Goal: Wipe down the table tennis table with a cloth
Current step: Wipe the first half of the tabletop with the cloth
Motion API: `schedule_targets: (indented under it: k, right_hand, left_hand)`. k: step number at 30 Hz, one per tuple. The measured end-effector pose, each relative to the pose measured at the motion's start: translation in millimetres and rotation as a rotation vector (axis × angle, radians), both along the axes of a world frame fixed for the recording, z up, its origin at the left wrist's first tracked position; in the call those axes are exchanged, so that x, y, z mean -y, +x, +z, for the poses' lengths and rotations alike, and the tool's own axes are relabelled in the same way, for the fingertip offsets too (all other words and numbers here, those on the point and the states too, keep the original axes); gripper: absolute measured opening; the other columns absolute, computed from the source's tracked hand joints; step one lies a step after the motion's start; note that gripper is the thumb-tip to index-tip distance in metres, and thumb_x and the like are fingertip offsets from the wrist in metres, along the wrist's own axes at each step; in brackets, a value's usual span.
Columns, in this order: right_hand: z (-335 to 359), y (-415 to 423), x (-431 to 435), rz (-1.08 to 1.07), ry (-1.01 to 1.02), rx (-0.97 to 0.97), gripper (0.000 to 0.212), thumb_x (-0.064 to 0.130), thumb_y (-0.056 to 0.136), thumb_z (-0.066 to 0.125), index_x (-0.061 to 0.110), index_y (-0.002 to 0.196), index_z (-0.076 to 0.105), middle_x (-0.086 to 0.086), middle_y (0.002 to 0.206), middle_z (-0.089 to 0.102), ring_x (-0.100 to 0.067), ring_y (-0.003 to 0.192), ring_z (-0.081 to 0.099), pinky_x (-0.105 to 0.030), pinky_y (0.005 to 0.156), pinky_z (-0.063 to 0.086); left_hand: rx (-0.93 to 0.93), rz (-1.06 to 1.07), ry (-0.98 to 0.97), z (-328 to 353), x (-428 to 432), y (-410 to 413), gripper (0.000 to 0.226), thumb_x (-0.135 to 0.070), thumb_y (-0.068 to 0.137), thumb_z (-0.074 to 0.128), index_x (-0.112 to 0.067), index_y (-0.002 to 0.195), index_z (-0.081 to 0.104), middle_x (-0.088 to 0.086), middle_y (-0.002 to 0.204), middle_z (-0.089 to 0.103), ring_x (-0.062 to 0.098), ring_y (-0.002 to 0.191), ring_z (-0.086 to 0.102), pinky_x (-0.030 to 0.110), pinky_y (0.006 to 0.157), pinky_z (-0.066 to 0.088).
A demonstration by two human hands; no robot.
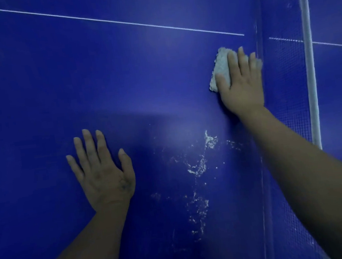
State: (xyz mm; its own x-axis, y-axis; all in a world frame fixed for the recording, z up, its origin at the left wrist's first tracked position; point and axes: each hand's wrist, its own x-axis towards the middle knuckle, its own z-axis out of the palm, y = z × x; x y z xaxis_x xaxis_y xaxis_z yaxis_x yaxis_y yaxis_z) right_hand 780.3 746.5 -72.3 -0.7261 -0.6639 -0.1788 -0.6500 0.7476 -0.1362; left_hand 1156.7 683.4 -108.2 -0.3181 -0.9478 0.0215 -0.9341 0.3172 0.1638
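Note:
The blue table tennis table [76,76] fills the head view, with a thin white centre line running across its upper part. My right hand [242,81] lies flat with straight fingers on a folded whitish cloth [220,69], pressing it onto the table close to the net. My left hand [105,174] rests palm down on the table at lower left, fingers spread, holding nothing. Between the two hands, pale crumbly smears [199,166] streak the surface.
The net [286,87] stands along the right side, its white top band [309,62] running up and down the frame. Beyond it the other half of the table [339,90] shows a few white specks.

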Motion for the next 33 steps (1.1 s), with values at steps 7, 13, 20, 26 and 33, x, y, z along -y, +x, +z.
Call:
schedule_targets:
  k: [7, 13, 20, 26, 33]
  right_hand:
    - [-5, 147, -108, -0.05, -0.025, 0.016, 0.072, 0.056, 0.112, 0.02, 0.021, 0.173, 0.007, -0.005, 0.181, 0.002, -0.033, 0.167, -0.003, -0.05, 0.135, -0.003]
    - [-14, 101, -37, -0.218, -0.065, 0.024, 0.076, 0.057, 0.108, 0.024, 0.019, 0.173, 0.01, -0.007, 0.181, 0.002, -0.035, 0.166, -0.005, -0.057, 0.133, -0.001]
    - [-14, 204, -89, 0.298, -0.097, -0.016, 0.072, 0.054, 0.112, 0.034, 0.018, 0.172, 0.016, -0.006, 0.18, 0.009, -0.035, 0.167, 0.0, -0.054, 0.135, 0.006]
    - [-13, 149, -53, 0.119, -0.052, -0.024, 0.073, 0.056, 0.111, 0.028, 0.02, 0.173, 0.014, -0.005, 0.181, 0.008, -0.035, 0.167, 0.002, -0.054, 0.134, 0.003]
    - [-10, 182, -100, 0.357, -0.07, -0.002, 0.07, 0.053, 0.112, 0.037, 0.02, 0.172, 0.02, -0.004, 0.18, 0.014, -0.033, 0.167, 0.004, -0.053, 0.135, 0.004]
  left_hand:
    - [0.008, 0.019, 0.027, 3, 0, -3, 0.073, -0.052, 0.11, 0.026, -0.016, 0.173, 0.017, 0.006, 0.183, 0.005, 0.025, 0.17, -0.002, 0.061, 0.135, 0.005]
    - [0.027, 0.022, 0.02, 3, -1, -3, 0.073, -0.052, 0.11, 0.024, -0.016, 0.173, 0.016, 0.006, 0.183, 0.005, 0.027, 0.17, -0.001, 0.061, 0.135, 0.005]
    - [-0.006, 0.016, 0.048, 8, -1, -5, 0.073, -0.05, 0.11, 0.027, -0.015, 0.173, 0.015, 0.007, 0.183, 0.004, 0.028, 0.169, -0.001, 0.061, 0.135, 0.004]
    - [-0.046, -0.018, 0.055, 9, -1, -3, 0.071, -0.048, 0.111, 0.031, -0.013, 0.172, 0.021, 0.009, 0.182, 0.009, 0.031, 0.169, 0.002, 0.062, 0.135, 0.002]
    - [0.016, -0.376, 0.09, 10, -10, 64, 0.077, -0.057, 0.111, 0.029, -0.015, 0.174, 0.016, 0.007, 0.183, 0.004, 0.027, 0.17, 0.0, 0.056, 0.136, 0.009]
